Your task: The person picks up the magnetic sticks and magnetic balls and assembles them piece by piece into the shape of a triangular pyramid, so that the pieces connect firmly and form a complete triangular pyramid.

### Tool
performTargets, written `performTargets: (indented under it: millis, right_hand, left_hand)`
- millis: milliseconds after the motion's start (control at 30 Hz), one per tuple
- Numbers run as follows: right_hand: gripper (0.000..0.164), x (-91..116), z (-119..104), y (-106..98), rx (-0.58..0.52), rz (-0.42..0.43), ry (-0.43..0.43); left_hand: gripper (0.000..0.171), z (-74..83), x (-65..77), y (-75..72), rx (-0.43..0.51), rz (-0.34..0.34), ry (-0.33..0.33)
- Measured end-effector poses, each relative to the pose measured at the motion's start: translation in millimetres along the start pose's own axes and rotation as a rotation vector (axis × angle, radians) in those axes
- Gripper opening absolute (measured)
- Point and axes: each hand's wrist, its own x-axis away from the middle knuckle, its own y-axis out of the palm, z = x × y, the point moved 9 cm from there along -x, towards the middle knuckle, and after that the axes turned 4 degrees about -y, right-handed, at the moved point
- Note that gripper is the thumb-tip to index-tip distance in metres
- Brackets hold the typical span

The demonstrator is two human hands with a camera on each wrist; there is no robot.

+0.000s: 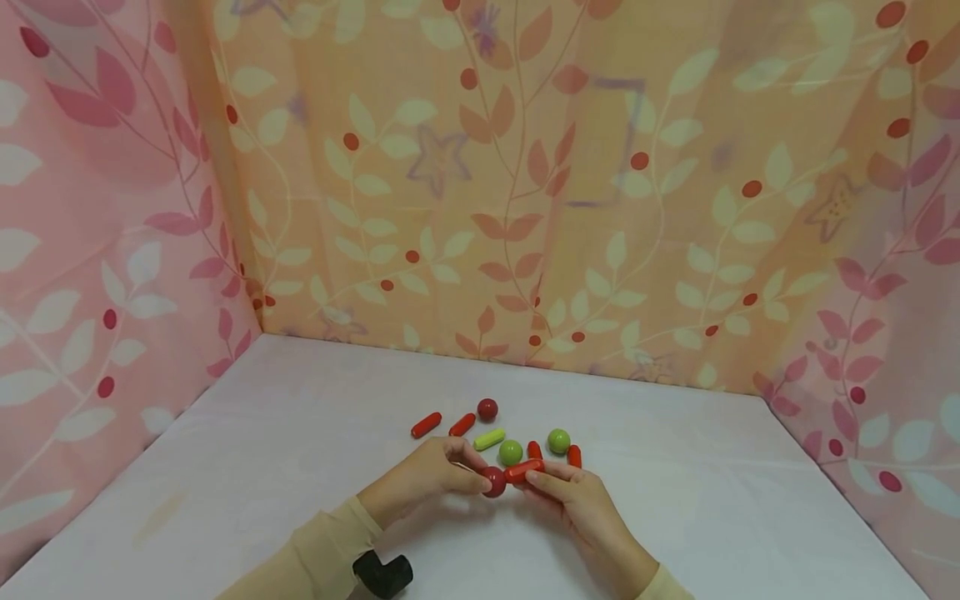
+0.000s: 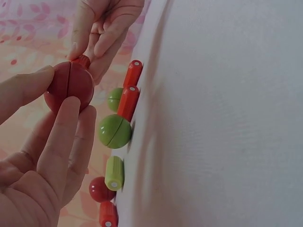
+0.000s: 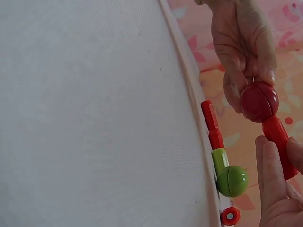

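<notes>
Red ball (image 1: 493, 482) and red rod (image 1: 523, 472) were held between the two hands, up off the white cloth (image 1: 300, 400). Key relation: the rod's near end met the ball's right side, long axis running roughly crosswise, right end slightly farther out. The left hand (image 1: 431, 479) was nearer the ball, the right hand (image 1: 588, 508) nearer the rod. Contact looked end-on (couldn't tell if the rod was seated or just touching).

Ball: dark, glossy, one groove round it. Rod: brighter red, faceted sides.

Hands: left pinched the ball between thumb and fingers; right gripped the rod the same way. Neither was free.

Just beyond the joint sat a near green ball (image 1: 511, 452), with a far green ball (image 1: 558, 441) to its right. Two red rods on the right (image 1: 574, 456) lay past the right hand. Ahead of the left: a lime rod (image 1: 490, 439), a spare red ball (image 1: 487, 409), two red rods on the left (image 1: 426, 425). Floral curtains (image 1: 525, 167) stood behind.
</notes>
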Motion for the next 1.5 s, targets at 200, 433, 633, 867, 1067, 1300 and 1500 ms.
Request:
performTargets:
  millis: [200,433,633,867,1067,1300,1500]
  right_hand:
    - [0.043,0,1,3,-0.025,-0.039,0.006]
    - [0.037,1,3,10,-0.042,-0.065,0.026]
    - [0.043,3,4,24,-0.014,-0.110,0.033]
    - [0.048,2,6,31,-0.002,-0.127,0.039]
    - [0.046,2,10,29,-0.002,-0.101,0.061]
    - [0.030,3,11,29,-0.032,-0.120,0.067]
    - [0.027,4,12,29,-0.068,-0.132,0.088]
  left_hand:
    - [0.025,-1.0,0.0,-2.2,0.003,0.008,-0.006]
    - [0.025,2.3,0.4,-2.1,-0.007,0.019,0.011]
    - [0.025,3.5,0.1,-4.6,-0.005,0.051,0.017]
    - [0.024,4.9,2.6,-4.8,-0.008,0.082,0.050]
    - [0.022,-0.2,0.6,0.6,-0.049,0.091,0.032]
    - [0.020,-0.6,-0.2,2.9,-0.047,0.094,0.034]
    - [0.019,-2.4,1.9,2.4,-0.071,0.109,-0.012]
